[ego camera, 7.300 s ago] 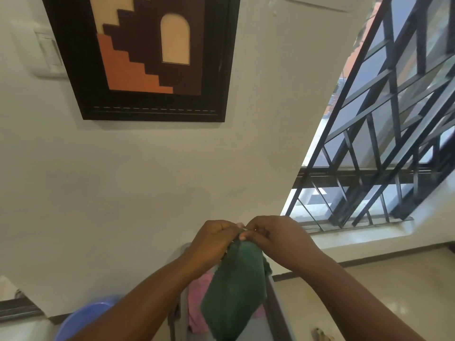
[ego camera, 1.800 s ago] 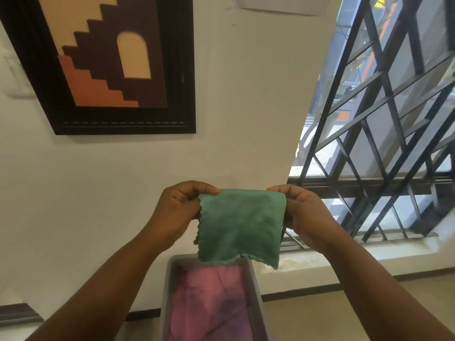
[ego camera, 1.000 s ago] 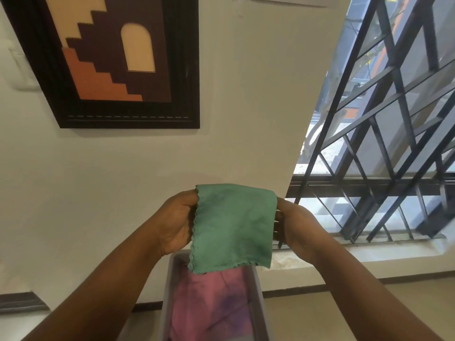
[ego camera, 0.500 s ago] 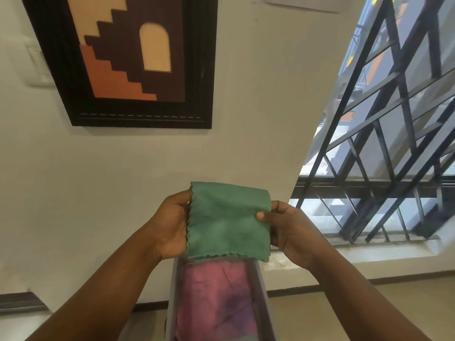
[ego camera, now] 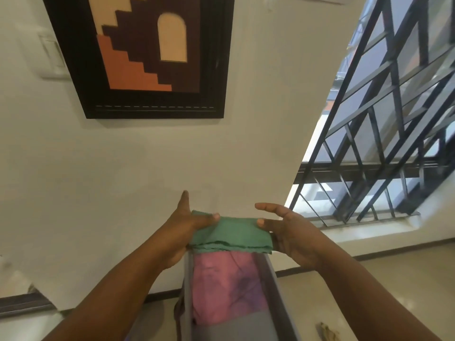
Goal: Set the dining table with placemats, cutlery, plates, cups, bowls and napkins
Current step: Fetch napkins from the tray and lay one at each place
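Observation:
A folded green napkin (ego camera: 231,233) lies flat between my two hands, in the air above the far end of a grey bin (ego camera: 273,279). My left hand (ego camera: 181,230) holds its left side, thumb across the top, forefinger straight up and the other fingers hidden beneath. My right hand (ego camera: 291,233) is at its right edge with fingers stretched out straight. Its thumb tip touches the napkin's top corner. A pink cloth (ego camera: 224,284) fills the bin below.
A pale wall with a dark-framed picture (ego camera: 147,57) is straight ahead, and a light switch (ego camera: 53,57) sits left of it. A black window grille (ego camera: 384,143) is on the right. Beige floor runs beside the bin, with a small scrap (ego camera: 326,332) on it.
The napkin hung upright as a square half a second ago. It is now folded over and held flat and lower. My right fingers have opened out from their pinch.

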